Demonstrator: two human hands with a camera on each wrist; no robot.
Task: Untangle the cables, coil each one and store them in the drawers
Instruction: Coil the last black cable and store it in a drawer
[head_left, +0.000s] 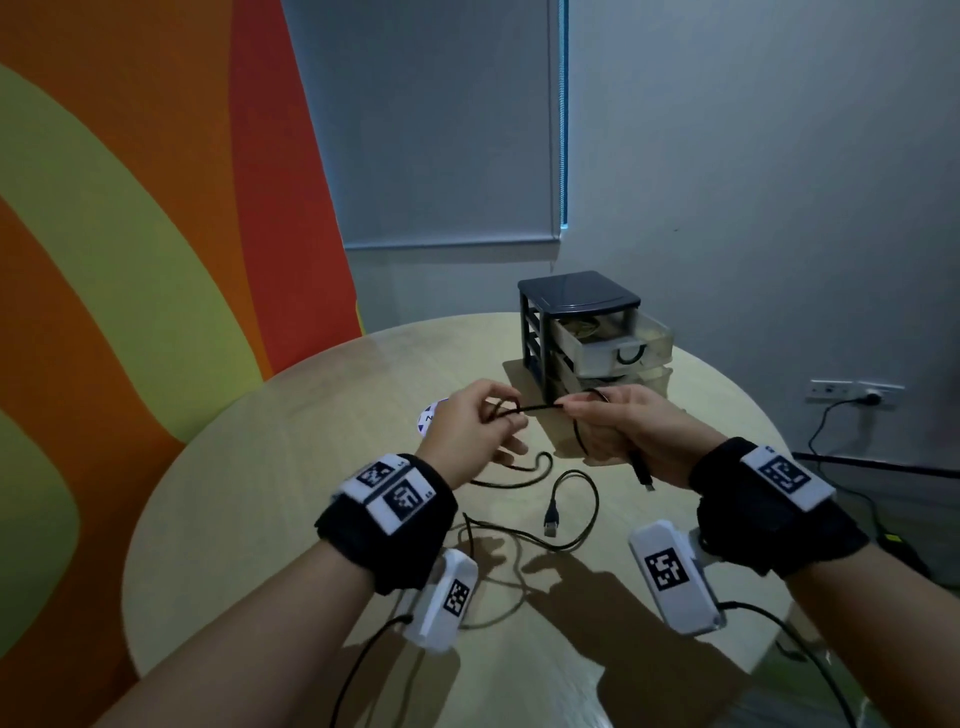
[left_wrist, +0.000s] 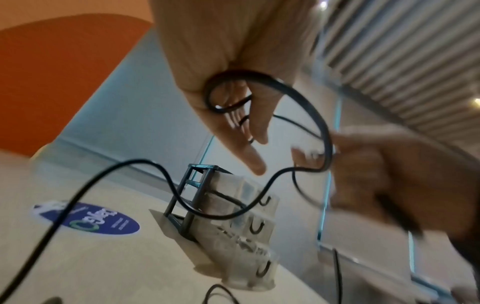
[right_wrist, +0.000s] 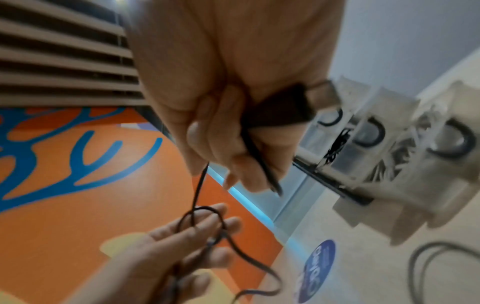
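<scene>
Both forearms reach forward; left hand (head_left: 475, 426) pinches with fingers apparently loosely curled, right hand (head_left: 618, 426) clenched.

Round wooden table (head_left: 260, 493) before orange-green wall (head_left: 130, 208) and grey blind (head_left: 441, 130).

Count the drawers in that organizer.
3, stacked in the drawer unit: top drawer pulled out, middle drawer beneath it, bottom drawer lowest. None seems hidden.
</scene>
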